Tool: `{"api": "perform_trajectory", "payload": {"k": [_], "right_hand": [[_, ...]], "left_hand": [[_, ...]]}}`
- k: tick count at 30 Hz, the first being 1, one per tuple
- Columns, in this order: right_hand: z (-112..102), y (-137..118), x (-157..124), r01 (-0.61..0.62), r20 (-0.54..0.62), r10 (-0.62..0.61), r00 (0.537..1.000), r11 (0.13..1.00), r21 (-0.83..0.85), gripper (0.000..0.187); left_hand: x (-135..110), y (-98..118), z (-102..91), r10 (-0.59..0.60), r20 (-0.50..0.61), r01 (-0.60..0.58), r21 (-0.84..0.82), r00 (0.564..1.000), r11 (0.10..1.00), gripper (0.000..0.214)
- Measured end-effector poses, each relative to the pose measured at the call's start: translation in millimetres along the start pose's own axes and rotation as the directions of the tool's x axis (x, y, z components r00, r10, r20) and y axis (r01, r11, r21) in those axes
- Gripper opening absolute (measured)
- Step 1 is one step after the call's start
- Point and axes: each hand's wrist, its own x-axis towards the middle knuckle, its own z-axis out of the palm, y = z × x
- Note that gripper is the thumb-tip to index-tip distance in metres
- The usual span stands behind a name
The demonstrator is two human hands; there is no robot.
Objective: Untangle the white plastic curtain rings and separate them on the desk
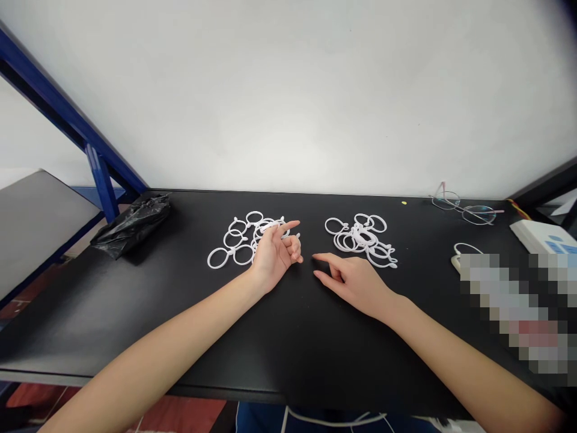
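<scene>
Two loose piles of white plastic curtain rings, each ring with a small eyelet, lie on the black table. My left hand (276, 257) is turned partly palm up over the right side of the left pile (234, 239), hiding some of its rings. Its index finger points out while the others curl loosely, and no object shows in it. Just in front of the right pile (358, 237) is my right hand (354, 279), palm down. Its thumb and index finger are apart with nothing between them. A narrow gap separates the two hands.
A crumpled black plastic bag (135, 222) lies at the table's (216, 355) left end. Eyeglasses (464, 207) rest at the back right, near a white box (543, 240) and a blurred-out object (518, 313). A white wall (288, 108) rises behind the table; a blue metal frame (67, 114) stands left.
</scene>
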Motion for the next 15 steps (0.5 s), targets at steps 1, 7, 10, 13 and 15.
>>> {"api": "perform_trajectory", "payload": {"k": [1, 7, 10, 13, 15], "right_hand": [[-0.2, -0.1, -0.4, -0.001, 0.0, 0.001, 1.0, 1.0, 0.002, 0.029], [0.1, -0.3, -1.6, -0.009, 0.004, 0.009, 1.0, 1.0, 0.009, 0.029], [-0.1, -0.5, -1.2, -0.007, 0.003, 0.007, 1.0, 1.0, 0.016, 0.03], [-0.8, -0.9, -1.1, 0.002, -0.001, -0.002, 1.0, 1.0, 0.017, 0.029], [-1.1, -1.0, -1.1, 0.008, -0.001, -0.008, 1.0, 1.0, 0.015, 0.028]], "left_hand": [[-0.1, 0.1, 0.0, -0.001, -0.003, 0.001, 0.001, 1.0, 1.0, 0.041], [0.3, -0.1, -0.5, -0.003, -0.001, 0.003, 0.003, 1.0, 1.0, 0.041], [0.3, -0.6, -0.5, -0.003, -0.002, 0.003, 0.006, 1.0, 1.0, 0.041], [0.2, -0.5, -0.6, -0.002, 0.0, 0.002, 0.007, 1.0, 1.0, 0.041], [0.3, -0.1, -0.7, -0.002, 0.0, 0.002, 0.005, 1.0, 1.0, 0.04]]}}
